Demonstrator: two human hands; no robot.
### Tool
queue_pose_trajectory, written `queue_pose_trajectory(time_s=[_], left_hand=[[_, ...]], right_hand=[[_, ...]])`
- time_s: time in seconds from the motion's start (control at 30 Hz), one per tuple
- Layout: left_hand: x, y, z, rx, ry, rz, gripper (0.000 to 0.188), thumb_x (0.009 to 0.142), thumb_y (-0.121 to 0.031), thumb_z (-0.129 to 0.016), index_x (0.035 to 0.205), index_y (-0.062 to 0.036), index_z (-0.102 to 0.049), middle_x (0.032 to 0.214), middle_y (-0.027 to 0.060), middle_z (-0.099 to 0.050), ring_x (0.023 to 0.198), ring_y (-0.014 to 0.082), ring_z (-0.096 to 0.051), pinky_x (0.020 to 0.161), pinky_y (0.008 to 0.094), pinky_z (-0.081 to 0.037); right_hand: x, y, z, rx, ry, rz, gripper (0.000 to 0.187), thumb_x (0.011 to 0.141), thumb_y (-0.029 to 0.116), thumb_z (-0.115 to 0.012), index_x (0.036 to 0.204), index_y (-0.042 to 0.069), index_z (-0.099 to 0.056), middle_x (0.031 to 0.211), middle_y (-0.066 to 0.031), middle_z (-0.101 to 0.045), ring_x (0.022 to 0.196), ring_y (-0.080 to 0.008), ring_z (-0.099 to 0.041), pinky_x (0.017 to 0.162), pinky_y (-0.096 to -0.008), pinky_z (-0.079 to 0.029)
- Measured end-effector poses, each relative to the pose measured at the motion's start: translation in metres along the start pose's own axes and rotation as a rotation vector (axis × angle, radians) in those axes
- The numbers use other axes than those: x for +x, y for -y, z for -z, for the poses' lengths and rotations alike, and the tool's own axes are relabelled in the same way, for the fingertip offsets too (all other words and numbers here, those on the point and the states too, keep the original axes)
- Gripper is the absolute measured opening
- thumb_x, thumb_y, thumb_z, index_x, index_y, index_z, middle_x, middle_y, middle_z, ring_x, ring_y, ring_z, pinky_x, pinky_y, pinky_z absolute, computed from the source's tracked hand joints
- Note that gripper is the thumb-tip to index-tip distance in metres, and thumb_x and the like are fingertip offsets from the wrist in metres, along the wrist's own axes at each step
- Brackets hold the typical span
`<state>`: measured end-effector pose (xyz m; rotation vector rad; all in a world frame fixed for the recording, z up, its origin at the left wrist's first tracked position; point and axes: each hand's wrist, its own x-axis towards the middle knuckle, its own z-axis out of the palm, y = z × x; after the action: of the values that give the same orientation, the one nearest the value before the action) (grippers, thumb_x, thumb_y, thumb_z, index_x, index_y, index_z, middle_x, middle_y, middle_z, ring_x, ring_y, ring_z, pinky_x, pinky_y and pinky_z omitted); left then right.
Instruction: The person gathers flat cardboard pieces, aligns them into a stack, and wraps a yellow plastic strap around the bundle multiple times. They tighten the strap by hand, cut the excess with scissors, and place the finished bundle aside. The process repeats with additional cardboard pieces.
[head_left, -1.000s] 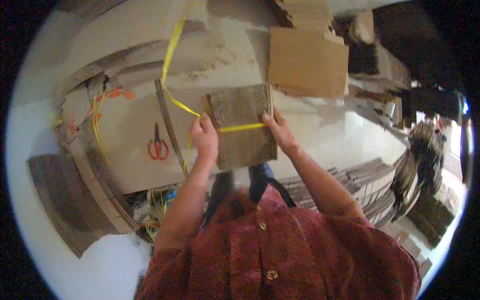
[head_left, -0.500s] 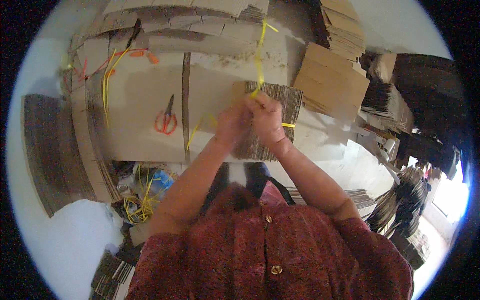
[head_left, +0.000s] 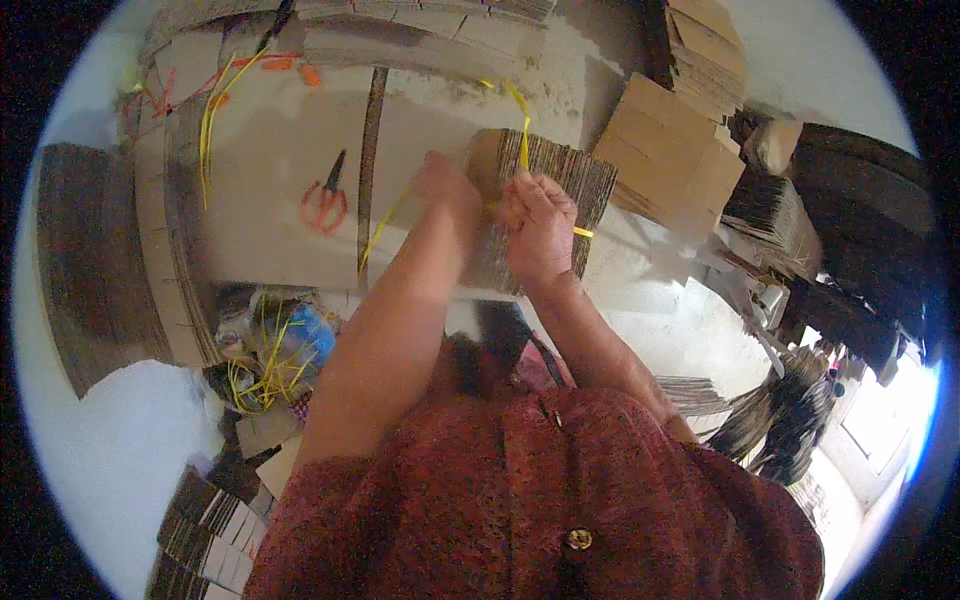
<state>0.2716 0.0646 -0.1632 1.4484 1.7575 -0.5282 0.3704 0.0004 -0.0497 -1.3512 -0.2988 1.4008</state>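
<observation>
Flattened cardboard sheets (head_left: 280, 200) covered the work surface, with further stacks of folded cartons (head_left: 680, 150) piled at the far right and along the upper edge; on this bed lay a bundle of stacked cardboard pieces (head_left: 560, 190), set edge-up so that its corrugated ends showed; a yellow plastic strap (head_left: 520, 120) ran over the bundle's top and trailed away toward the upper left, while another length slanted down past the left wrist, apparently so the band could circle the stack. Both hands met at the bundle's near face; the left hand (head_left: 445, 185) looked closed around the strap, though motion blur hid the exact grip; the right hand (head_left: 540, 230) had its fingers curled tight, pinching the strap against the cardboard, a short yellow end poking out beside it. Orange-handled scissors (head_left: 325, 200) lay well apart to the left, within reach; a tangle of yellow strap offcuts (head_left: 265, 365) sat in a heap near the person's left side.
</observation>
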Motion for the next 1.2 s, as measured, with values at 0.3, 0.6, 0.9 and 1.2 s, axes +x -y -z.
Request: queue_pose_trajectory(time_s=[0.3,0.6,0.9,1.2], left_hand=[[0.039,0.011,-0.037,-0.051,-0.18,0.03,0.067,0.06,-0.034,-0.073,0.116,-0.0045,-0.05,0.114,0.0096,-0.053,0.103,0.0225,-0.056,0.079,0.0353,-0.049],[0.031,-0.004,-0.044,0.262,-0.346,-0.123,0.047,0.068,-0.03,-0.068,0.107,-0.0064,-0.057,0.102,0.0077,-0.058,0.094,0.0231,-0.059,0.076,0.0335,-0.048],[-0.052,0.028,-0.01,-0.85,-0.454,-0.632,0.024,0.089,-0.025,-0.046,0.089,-0.0023,-0.054,0.072,0.0123,-0.058,0.06,0.023,-0.055,0.055,0.041,-0.043],[-0.075,0.006,0.007,-0.637,-0.457,-0.705,0.026,0.086,-0.026,-0.052,0.095,-0.0014,-0.056,0.076,0.0223,-0.06,0.069,0.0411,-0.057,0.059,0.0428,-0.047]], right_hand=[[-0.006,0.003,0.009,-0.052,-0.001,-0.02,0.017,0.083,0.013,-0.055,0.071,0.003,-0.059,0.063,0.0015,-0.053,0.053,-0.008,-0.043,0.049,-0.0246,-0.035],[-0.003,0.013,0.032,-0.391,-0.05,0.22,0.018,0.086,0.011,-0.048,0.072,0.003,-0.055,0.056,0.0004,-0.044,0.052,-0.0103,-0.044,0.053,-0.0259,-0.044],[0.034,0.033,0.011,-0.278,0.051,0.017,0.021,0.086,0.013,-0.049,0.068,0.001,-0.051,0.052,-0.0005,-0.038,0.052,-0.0132,-0.042,0.054,-0.0281,-0.039],[0.053,0.029,-0.027,-0.761,0.401,0.372,0.015,0.084,0.012,-0.054,0.081,-0.001,-0.061,0.068,-0.0042,-0.059,0.061,-0.0101,-0.052,0.059,-0.0239,-0.042]])
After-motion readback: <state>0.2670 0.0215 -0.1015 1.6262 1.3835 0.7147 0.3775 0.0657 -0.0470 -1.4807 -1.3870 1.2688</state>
